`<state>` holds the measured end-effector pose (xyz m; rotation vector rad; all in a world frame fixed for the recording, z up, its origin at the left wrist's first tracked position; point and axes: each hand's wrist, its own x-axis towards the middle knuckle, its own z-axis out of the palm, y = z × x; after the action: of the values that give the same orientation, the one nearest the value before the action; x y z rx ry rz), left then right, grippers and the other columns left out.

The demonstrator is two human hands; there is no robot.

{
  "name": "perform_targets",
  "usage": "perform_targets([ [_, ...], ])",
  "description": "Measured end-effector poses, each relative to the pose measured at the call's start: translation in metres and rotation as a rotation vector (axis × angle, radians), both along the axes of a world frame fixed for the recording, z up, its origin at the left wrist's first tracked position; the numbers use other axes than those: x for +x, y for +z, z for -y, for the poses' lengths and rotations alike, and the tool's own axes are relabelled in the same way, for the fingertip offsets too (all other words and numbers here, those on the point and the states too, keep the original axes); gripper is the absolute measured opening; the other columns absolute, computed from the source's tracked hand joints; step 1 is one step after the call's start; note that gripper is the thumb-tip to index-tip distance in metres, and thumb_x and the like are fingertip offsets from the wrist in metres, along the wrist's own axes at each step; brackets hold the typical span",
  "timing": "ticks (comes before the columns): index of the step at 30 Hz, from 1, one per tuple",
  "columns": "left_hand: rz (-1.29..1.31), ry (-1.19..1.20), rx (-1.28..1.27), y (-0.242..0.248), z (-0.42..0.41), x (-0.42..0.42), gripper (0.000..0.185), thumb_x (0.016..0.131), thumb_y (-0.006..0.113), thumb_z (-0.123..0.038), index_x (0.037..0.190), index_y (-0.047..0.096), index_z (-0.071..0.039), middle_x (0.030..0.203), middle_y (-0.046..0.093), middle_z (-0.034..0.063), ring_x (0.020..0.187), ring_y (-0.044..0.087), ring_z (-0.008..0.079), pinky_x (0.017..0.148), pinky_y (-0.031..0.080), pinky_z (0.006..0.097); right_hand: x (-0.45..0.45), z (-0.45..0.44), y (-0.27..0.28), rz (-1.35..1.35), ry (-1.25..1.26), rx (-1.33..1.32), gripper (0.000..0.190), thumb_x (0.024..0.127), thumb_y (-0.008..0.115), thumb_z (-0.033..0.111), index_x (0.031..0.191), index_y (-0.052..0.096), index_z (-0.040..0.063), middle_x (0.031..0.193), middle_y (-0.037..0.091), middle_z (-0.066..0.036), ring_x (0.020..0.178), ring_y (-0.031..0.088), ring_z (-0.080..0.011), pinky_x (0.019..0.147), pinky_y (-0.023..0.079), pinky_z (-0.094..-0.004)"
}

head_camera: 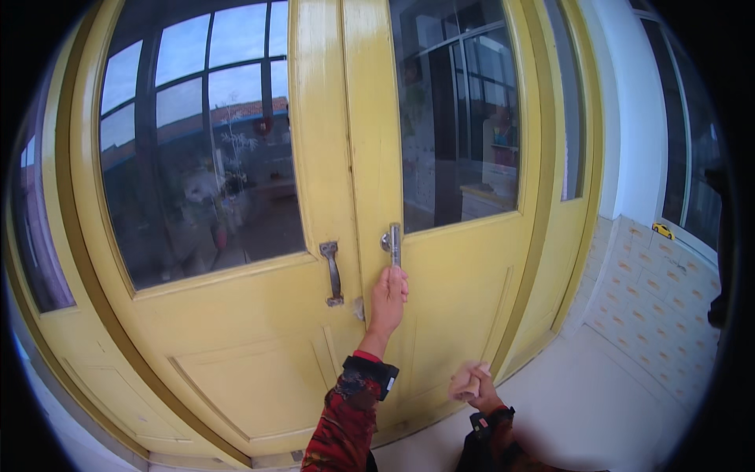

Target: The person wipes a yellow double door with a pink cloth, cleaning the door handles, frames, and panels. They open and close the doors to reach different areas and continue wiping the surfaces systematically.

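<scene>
My left hand (pixel 389 298) grips the lower end of a shiny metal door handle (pixel 396 245) on the right leaf (pixel 451 283) of a yellow wooden double door. Lower and to the right, my right hand (pixel 485 392) holds a crumpled pinkish cloth (pixel 468 382), which looks slightly blurred. A dark metal pull handle (pixel 334 274) is fixed to the left leaf (pixel 236 330), to the left of my left hand. The two leaves meet along a narrow upright seam. Part of the metal handle is hidden inside my left fingers.
Glass panes (pixel 200 147) fill the upper door and reflect sky and window bars. A tiled wall (pixel 637 295) stands at right, with a yellow toy car (pixel 663 230) on its ledge. Pale floor (pixel 566 401) runs along the door's foot.
</scene>
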<state>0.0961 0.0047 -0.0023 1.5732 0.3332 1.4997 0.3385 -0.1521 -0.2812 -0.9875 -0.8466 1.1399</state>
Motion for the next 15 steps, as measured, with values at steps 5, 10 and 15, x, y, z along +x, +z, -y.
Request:
perform_targets([
  [5,-0.02,-0.004,-0.02,0.001,0.001,-0.001,0.036,0.107,0.036,-0.032,0.091,0.052,-0.004,0.068,0.049,-0.0005,0.058,0.045,0.0063,0.054,0.041,0.0214,0.04,0.003,-0.107,-0.347,-0.283,-0.415,0.033,0.083,0.062,0.008,0.115,0.056,0.002,0.102,0.066,-0.011,0.094,0.067,-0.0254,0.082,0.055,-0.0373],
  [10,-0.032,0.016,-0.01,0.002,0.001,-0.001,0.036,0.107,0.036,-0.032,0.091,0.052,-0.004,0.068,0.049,0.0,0.058,0.046,0.0069,0.054,0.041,0.0214,0.05,0.01,-0.122,-0.062,-0.301,-0.233,0.015,0.092,0.056,0.015,0.094,0.063,0.002,0.085,0.067,-0.009,0.077,0.067,-0.0198,0.061,0.055,-0.0346],
  [15,0.03,-0.025,-0.092,-0.001,-0.001,0.0,0.036,0.107,0.038,-0.033,0.091,0.053,-0.004,0.067,0.049,-0.0006,0.058,0.045,0.0064,0.052,0.039,0.0218,0.047,0.008,-0.1,-0.347,-0.225,-0.227,0.019,0.096,0.052,0.013,0.11,0.055,0.0,0.097,0.066,-0.012,0.085,0.068,-0.0258,0.074,0.058,-0.0395],
])
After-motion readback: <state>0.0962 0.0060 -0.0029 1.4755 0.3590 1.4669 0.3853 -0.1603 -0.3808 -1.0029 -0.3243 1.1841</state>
